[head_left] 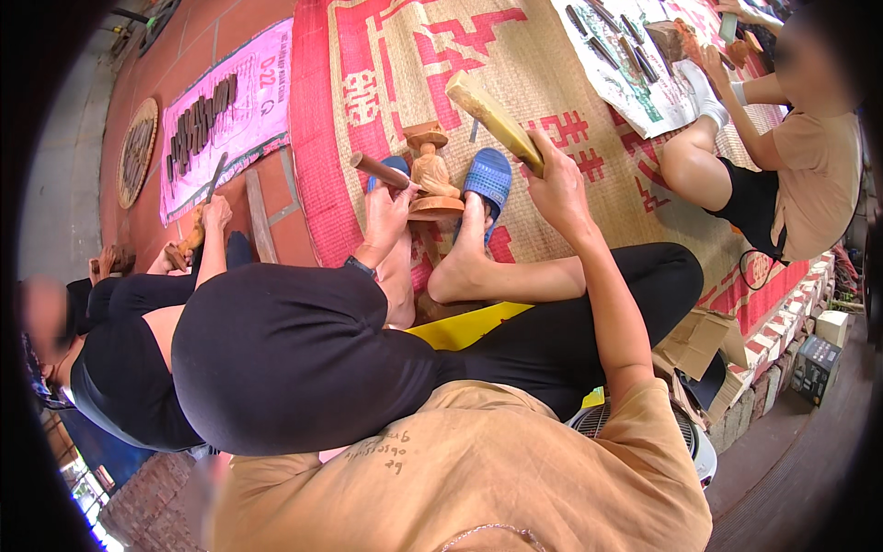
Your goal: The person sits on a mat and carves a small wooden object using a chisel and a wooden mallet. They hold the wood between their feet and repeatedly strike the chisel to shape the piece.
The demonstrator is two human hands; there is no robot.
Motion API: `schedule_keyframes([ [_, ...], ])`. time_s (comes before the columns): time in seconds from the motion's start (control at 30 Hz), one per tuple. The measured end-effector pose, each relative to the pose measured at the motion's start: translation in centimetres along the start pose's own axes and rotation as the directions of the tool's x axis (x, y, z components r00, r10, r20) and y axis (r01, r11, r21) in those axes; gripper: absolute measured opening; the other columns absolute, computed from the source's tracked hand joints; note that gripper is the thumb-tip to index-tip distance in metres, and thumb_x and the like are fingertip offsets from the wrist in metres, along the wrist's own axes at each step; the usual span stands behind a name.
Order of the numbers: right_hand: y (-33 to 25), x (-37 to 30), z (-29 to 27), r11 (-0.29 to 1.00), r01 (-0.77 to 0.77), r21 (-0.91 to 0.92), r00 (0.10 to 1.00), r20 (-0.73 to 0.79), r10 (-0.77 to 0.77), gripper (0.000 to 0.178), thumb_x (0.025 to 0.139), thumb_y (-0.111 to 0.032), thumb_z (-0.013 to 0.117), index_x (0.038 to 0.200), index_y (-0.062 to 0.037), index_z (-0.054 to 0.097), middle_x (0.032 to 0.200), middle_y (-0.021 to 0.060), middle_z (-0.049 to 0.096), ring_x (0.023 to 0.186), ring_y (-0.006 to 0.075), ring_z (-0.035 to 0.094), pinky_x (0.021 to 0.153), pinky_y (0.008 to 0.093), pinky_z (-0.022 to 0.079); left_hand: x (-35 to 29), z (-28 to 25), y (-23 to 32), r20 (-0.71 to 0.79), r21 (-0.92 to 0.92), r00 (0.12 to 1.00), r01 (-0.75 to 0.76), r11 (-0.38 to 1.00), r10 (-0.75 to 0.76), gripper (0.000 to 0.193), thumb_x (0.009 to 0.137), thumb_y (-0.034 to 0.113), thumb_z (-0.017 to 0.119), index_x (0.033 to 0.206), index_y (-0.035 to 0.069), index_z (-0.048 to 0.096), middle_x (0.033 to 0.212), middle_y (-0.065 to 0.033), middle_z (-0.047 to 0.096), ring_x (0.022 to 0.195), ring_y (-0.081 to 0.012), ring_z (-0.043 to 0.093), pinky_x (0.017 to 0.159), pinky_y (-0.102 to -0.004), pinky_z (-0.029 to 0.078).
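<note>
A small carved wooden figure (pixel 430 175) on a round base stands upright on the woven mat, braced between my two feet in blue sandals (pixel 489 177). My left hand (pixel 386 213) grips a chisel with a wooden handle (pixel 377 170), its tip set against the figure's left side. My right hand (pixel 552 175) is raised above and to the right of the figure, closed around a long yellowish wooden mallet block (pixel 493 118). My knees in black trousers fill the lower middle of the view.
A red and tan patterned mat (pixel 386 64) covers the floor. To the left, a pink sheet (pixel 230 110) holds rows of dark chisels, and a person there carves wood. At the upper right another person works beside a paper sheet (pixel 635 74) with tools. Cardboard boxes and a brick ledge lie at the right.
</note>
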State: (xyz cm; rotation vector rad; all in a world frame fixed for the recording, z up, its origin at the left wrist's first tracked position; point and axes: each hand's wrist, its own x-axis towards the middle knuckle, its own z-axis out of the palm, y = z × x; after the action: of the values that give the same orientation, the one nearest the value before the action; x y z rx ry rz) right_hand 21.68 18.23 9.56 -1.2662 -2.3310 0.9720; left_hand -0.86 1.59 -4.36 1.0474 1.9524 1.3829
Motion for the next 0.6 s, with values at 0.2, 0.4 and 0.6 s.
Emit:
schedule_keyframes([
  [0.2,0.6,0.1,0.5,0.997,0.08,0.022,0.995,-0.062,-0.079,0.031,0.085,-0.008,0.062,0.114,-0.011,0.053,0.094,0.0213,0.066,0.091,0.0438,0.062,0.071,0.0522,0.048,-0.2,0.7,0.3,0.035,-0.041,0.997,0.071,0.997,-0.07,0.014,0.088,0.005,0.067,0.097,-0.001,0.058,0.081,-0.0142,0.068,0.08,-0.0217,0.07,0.069,-0.0338,0.053],
  [0.4,1.2,0.0,1.1,0.997,0.073,-0.026,0.995,-0.071,-0.074,0.043,0.081,-0.002,0.068,0.122,-0.0077,0.055,0.1,0.0235,0.065,0.095,0.0424,0.063,0.075,0.0461,0.05,-0.4,0.5,1.8,0.019,0.14,0.995,-0.1,0.985,0.098,0.015,0.086,0.006,0.069,0.093,0.001,0.057,0.078,-0.0085,0.06,0.073,-0.0149,0.06,0.068,-0.0328,0.051],
  [0.6,0.1,0.1,0.8,0.999,0.051,-0.02,0.999,-0.009,-0.051,0.038,0.082,-0.001,0.067,0.117,-0.0075,0.055,0.094,0.0241,0.065,0.092,0.0437,0.062,0.074,0.0484,0.049,0.1,0.2,2.3,0.137,0.163,0.989,-0.082,0.983,0.059,0.022,0.085,0.007,0.067,0.103,0.0,0.058,0.087,-0.0242,0.066,0.086,-0.0425,0.066,0.071,-0.0448,0.052],
])
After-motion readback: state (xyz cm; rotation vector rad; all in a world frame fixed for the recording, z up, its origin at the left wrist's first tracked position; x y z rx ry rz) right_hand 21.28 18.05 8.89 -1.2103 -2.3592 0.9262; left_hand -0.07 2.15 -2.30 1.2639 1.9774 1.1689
